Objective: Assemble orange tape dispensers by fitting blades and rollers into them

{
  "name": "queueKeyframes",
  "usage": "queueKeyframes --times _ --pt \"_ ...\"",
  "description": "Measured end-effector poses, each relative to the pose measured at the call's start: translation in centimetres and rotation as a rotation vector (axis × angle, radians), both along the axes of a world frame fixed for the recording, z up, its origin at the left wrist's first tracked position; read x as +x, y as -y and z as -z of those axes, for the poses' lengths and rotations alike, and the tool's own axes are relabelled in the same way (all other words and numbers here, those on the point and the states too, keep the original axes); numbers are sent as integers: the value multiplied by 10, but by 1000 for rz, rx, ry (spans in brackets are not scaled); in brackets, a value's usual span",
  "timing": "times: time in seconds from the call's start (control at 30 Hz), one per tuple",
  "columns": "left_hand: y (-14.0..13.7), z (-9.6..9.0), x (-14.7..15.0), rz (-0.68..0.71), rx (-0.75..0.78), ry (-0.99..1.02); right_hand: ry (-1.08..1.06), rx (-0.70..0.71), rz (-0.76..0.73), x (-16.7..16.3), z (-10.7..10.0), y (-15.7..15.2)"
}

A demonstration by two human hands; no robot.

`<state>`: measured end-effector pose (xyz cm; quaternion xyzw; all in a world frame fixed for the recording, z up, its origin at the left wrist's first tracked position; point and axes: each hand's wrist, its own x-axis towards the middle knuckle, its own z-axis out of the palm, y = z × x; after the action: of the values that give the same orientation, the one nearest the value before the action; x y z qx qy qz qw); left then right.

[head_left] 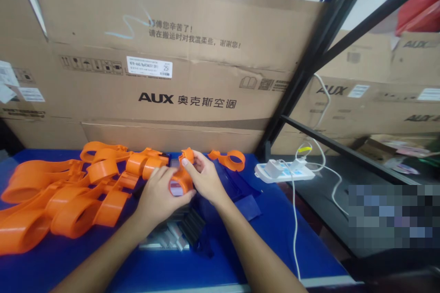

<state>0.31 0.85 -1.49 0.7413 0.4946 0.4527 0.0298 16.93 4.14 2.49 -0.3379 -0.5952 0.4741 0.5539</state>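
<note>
The fingers of the left hand (158,194) curl around the lower ring of an orange plastic clip (181,178), thumb lying under its opening; the right hand (205,177) pinches the same clip's upper end between thumb and forefinger, so both hands grip it just above the blue table (261,238); under the hands lies a dark ribbed part (192,226) beside a row of pale small pieces (165,239); to the left, touching one another, a heap of orange clips (68,192) spreads across the table; one more orange clip (231,159) lies just behind the right hand; further right a white power strip (285,171) with plugged chargers sits near the table's edge; behind everything stands a large AUX cardboard box (178,64), with a black shelf frame (309,68) to its right.
</note>
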Motion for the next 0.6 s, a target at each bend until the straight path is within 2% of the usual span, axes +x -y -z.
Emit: queueKeyframes --times 0.07,0.13,0.27,0.33,0.43,0.6 --pt "0 -2 0 48 -33 80 -16 4 58 0 2 -2" --pt "0 -5 1 156 -148 293 -73 -55 111 1 4 -4" --pt "1 -8 12 541 -549 897 -194 -155 130 1 9 -6" --pt "3 -8 19 653 -715 1068 -191 -142 165 -4 12 -5" --pt "5 -9 23 644 -825 1219 -107 -101 177 -9 16 -2" --pt "6 -20 12 490 -875 1370 243 157 131 1 12 -6"
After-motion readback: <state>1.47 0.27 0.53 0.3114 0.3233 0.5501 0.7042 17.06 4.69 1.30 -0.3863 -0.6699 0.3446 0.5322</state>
